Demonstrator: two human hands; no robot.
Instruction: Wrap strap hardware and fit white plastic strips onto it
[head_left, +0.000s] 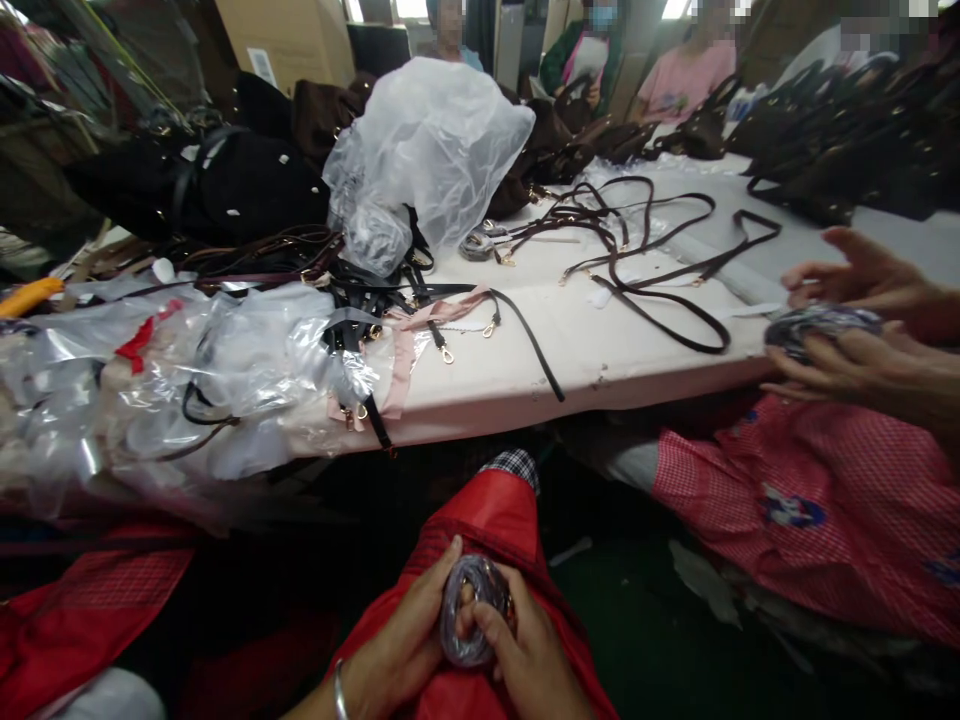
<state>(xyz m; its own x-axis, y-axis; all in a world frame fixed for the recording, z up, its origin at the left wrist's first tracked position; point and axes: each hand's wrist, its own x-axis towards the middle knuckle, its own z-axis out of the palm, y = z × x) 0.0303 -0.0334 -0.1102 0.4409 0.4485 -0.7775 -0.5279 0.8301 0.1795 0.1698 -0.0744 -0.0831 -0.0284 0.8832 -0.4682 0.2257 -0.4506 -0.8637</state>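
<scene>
A coiled strap wrapped in clear plastic (459,640) sits between my two hands, low over my red-covered lap. My left hand (420,610), with a silver bangle at the wrist, wraps the coil's left side. Fingers of my right hand (521,640) curl round its right side, some reaching into the middle of the ring. A bit of gold-coloured metal shows at the coil's right edge. Beyond my knees, black straps with gold clips (442,345) and a pink strip (401,370) lie on the white-covered table (510,385).
Crumpled clear plastic bags (247,360) cover the table's left end. A large plastic bag (442,140) stands by black bags (225,185). Loose brown straps (652,270) lie to the right. A co-worker's hands (862,340) hold another wrapped coil at right; other people stand across the table.
</scene>
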